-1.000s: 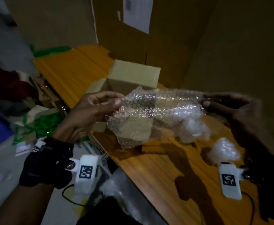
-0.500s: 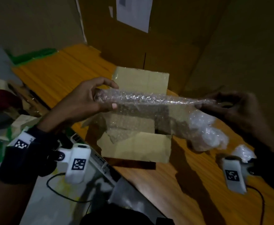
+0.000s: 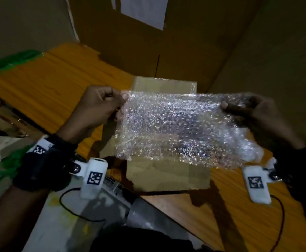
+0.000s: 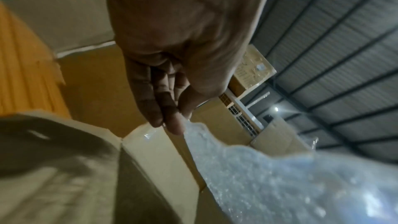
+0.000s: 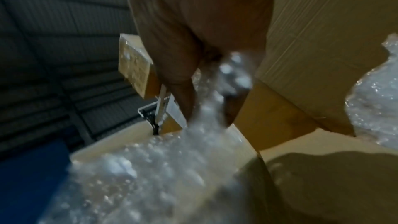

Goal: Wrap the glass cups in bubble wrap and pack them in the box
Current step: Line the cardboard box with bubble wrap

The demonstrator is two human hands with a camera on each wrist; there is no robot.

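- Currently left hand (image 3: 95,106) fingers (image 4: 172,122) pinch one top corner of the bubble wrap sheet (image 3: 175,128).
- right hand (image 3: 252,113) fingers grip the opposite corner.
- sheet hangs stretched between them, above the open box (image 3: 166,177) on the bench (image 3: 39,84).

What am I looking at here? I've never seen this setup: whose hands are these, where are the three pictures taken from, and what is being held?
No machine: a person works with bare hands and wears cameras. The wide picture comes from a head camera; the two close ones from cameras strapped on each wrist, looking along the fingers. The left hand and right hand each pinch an upper corner of a clear sheet of bubble wrap, stretched out above an open brown cardboard box. The box stands on an orange wooden table. A crumpled wad of bubble wrap lies beside it. No glass cup is visible.
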